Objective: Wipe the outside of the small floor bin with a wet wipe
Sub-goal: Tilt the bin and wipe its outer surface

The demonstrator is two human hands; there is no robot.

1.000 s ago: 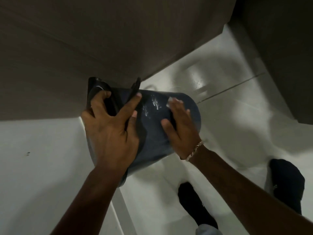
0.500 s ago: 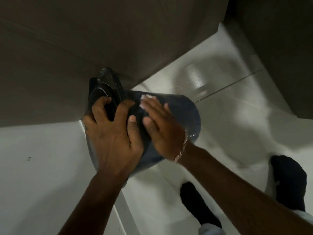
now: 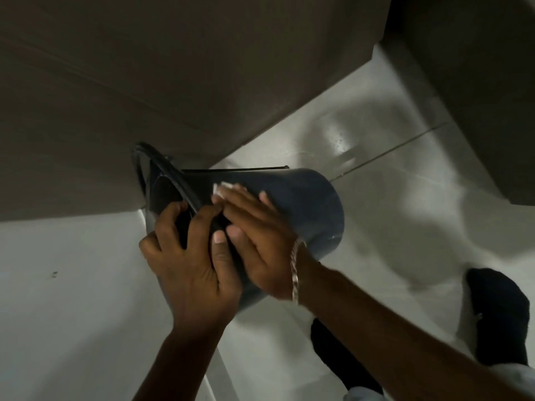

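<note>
Fingers point(image 3: 185, 215) of the left hand point(image 3: 191, 264) were curled over the rim of the small bin point(image 3: 307, 206), some hooked inside the mouth and the thumb lying along the outer wall, clamping it firmly. Just beside them, touching at the thumb, the right hand point(image 3: 254, 241) lay flat on the bin's side, its fingers stretched out and pressing a white wet wipe point(image 3: 221, 190) against the dark blue plastic; only a corner of the wipe showed past the fingertips. A bracelet point(image 3: 294, 270) hung at that wrist. The bin was held up off the pale floor point(image 3: 405, 227), tipped onto its side, its long axis running from the open mouth at the left toward the closed base at the right, away from the gripping hand. So the unwiped length seemingly lay rightward of the wipe, toward the base, and the right hand was the nearer one to sweep it. Below stood two dark-socked feet point(image 3: 495, 314), and beyond the bin rose a brown cabinet front point(image 3: 202, 68).
</note>
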